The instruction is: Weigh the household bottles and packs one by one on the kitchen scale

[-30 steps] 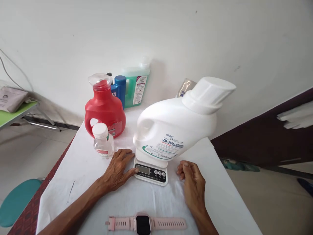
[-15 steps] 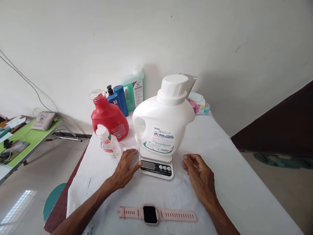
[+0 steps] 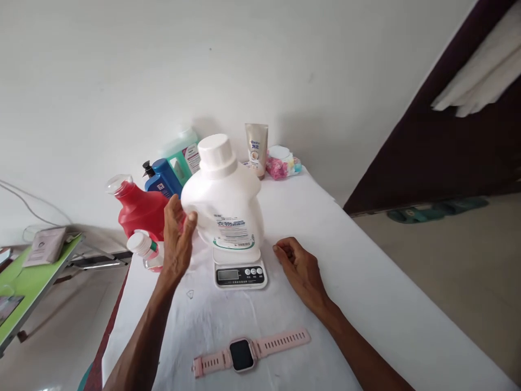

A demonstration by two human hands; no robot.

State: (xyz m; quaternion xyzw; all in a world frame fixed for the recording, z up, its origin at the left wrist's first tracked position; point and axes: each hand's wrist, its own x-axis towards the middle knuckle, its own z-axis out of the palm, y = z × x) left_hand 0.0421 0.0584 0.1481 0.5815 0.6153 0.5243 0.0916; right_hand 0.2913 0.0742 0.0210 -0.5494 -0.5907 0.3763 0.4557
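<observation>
White detergent jug [image 3: 226, 206] stands on the scale [image 3: 240, 273] between my hands, weighing apparently underway; left hand [image 3: 177, 239] open at its handle, not gripping; right hand [image 3: 299, 266] loosely curled, empty, on table [image 3: 366, 282].

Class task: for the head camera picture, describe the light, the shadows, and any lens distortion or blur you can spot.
Head view: soft, even daylight; faint shadows behind the white jug on the wall; wide-angle bending of the table edges and wall line; left hand slightly soft.
</observation>
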